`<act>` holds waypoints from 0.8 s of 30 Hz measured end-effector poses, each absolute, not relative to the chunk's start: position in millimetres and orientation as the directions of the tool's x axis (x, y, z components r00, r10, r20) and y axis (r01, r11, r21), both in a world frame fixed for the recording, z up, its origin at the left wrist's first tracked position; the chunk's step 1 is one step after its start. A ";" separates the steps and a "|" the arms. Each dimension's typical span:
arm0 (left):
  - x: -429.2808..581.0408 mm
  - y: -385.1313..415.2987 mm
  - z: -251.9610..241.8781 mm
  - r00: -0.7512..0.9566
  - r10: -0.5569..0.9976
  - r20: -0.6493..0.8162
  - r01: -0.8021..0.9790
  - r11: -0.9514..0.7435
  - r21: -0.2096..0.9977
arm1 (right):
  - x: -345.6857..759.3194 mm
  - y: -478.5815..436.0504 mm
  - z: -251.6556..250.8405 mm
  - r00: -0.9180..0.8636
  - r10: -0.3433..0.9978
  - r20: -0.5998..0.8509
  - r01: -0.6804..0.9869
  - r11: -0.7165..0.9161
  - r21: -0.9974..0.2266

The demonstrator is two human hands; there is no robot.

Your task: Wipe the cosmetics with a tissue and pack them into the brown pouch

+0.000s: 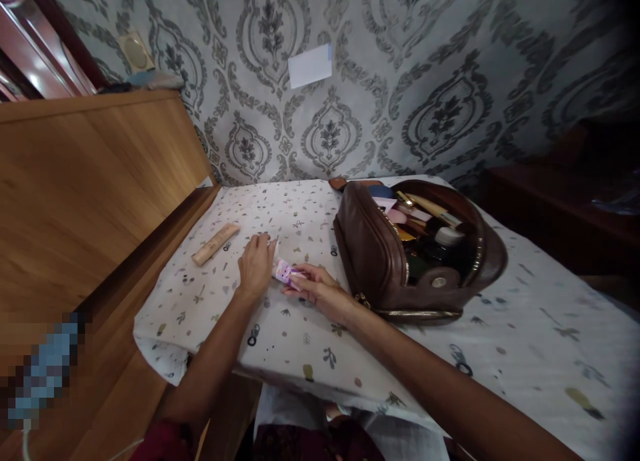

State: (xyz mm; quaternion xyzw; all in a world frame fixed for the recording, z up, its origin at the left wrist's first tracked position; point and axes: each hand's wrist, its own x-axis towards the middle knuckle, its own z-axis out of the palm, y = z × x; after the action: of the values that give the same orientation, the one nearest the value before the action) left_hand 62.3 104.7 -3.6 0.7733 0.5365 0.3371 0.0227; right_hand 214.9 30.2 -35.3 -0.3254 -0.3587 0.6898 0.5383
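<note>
My right hand [320, 291] grips a small purple-and-white tube [285, 272] by its lower end, just above the patterned cloth. Close to the tube's other end is my left hand [256, 264], its fingers curled in; a whitish bit shows at the fingertips, too small to name. A beige tube [216, 244] lies on the cloth to the left of my left hand. On the right stands an unzipped brown toiletry bag [373, 244], with several cosmetics and a white-capped dark bottle [445, 244] inside.
A white printed cloth [310, 341] covers the table, which meets a wallpapered wall at the back. Wooden furniture [100, 154] rises along the left. A dark brown surface [545, 208] is at the far right. A white card [310, 66] is on the wall.
</note>
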 end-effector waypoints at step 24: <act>81.3 82.8 -24.9 0.536 0.541 0.648 0.494 -0.823 0.279 | 218.5 42.2 -37.1 0.013 0.999 -0.040 -0.747 -0.017 -0.664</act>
State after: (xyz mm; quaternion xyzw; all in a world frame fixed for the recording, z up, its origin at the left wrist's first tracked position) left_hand 81.3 82.8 -24.9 0.8758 0.2955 0.3804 0.0311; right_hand 218.5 42.2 -37.1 -0.2664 -0.2364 0.6615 0.6600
